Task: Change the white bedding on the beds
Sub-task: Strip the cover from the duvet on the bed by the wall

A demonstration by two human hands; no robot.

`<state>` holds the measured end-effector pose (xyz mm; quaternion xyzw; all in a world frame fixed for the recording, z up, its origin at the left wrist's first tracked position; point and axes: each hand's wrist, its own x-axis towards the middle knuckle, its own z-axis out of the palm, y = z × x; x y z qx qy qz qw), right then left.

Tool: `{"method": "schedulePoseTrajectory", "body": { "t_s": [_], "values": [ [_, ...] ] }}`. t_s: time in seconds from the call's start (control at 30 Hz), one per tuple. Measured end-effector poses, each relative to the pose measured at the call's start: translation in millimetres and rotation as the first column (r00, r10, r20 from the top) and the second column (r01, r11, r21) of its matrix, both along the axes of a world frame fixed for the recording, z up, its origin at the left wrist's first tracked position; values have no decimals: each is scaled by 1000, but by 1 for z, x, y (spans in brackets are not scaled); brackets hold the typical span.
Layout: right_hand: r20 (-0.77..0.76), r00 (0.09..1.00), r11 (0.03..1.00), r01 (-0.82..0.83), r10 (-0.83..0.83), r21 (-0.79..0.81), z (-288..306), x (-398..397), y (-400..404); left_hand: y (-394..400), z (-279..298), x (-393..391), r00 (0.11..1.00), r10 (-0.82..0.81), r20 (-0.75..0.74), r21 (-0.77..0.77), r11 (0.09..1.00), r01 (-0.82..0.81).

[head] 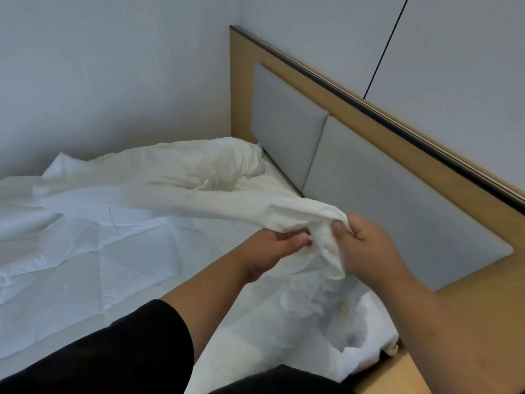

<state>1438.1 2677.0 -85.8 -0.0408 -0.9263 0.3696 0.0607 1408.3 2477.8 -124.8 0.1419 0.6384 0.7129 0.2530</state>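
White sheet (113, 251) covers the bed; left hand (272, 251) and right hand (366, 245) both grip a bunched duvet cover (284, 209).

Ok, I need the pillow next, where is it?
The pillow lies far left at the bed's head, in the corner beside the padded headboard.

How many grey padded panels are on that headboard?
2: one grey panel sits at the far end by the room corner, the other grey panel right beside it, behind the hands. No others show in this frame.
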Motion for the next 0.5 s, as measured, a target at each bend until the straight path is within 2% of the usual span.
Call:
{"method": "schedulePoseTrajectory", "body": {
  "t_s": [0.07, 0.13, 0.2, 0.3, 0.43, 0.47, 0.5],
  "values": [
    [1, 1000, 997, -3, 3, -80, 7, 10, -9, 5, 0, 15, 975, -202, -92, -242, 954, 175],
    [29, 999, 990, 19, -15, -140, 9, 18, -12, 8, -3, 26, 942, -274, -193, -425, 889, 172],
    [88, 995, 988, 61, -48, -141, 7, 28, -14, 12, -1, 40, 908, -329, -258, -506, 847, 163],
    [139, 983, 982, 138, -119, -130, 4, 45, -13, 19, 2, 61, 810, -493, -317, -642, 740, 199],
    [19, 984, 983, 180, -179, -28, 23, 64, -17, 23, -7, 83, 674, -679, -290, -806, 553, 210],
    [-9, 987, 986, 163, -163, 30, 30, 67, -18, 24, -9, 88, 646, -703, -298, -818, 537, 207],
    [-14, 989, 985, 145, -144, 96, 37, 69, -19, 24, -9, 91, 652, -684, -328, -785, 581, 215]
  ]
}}
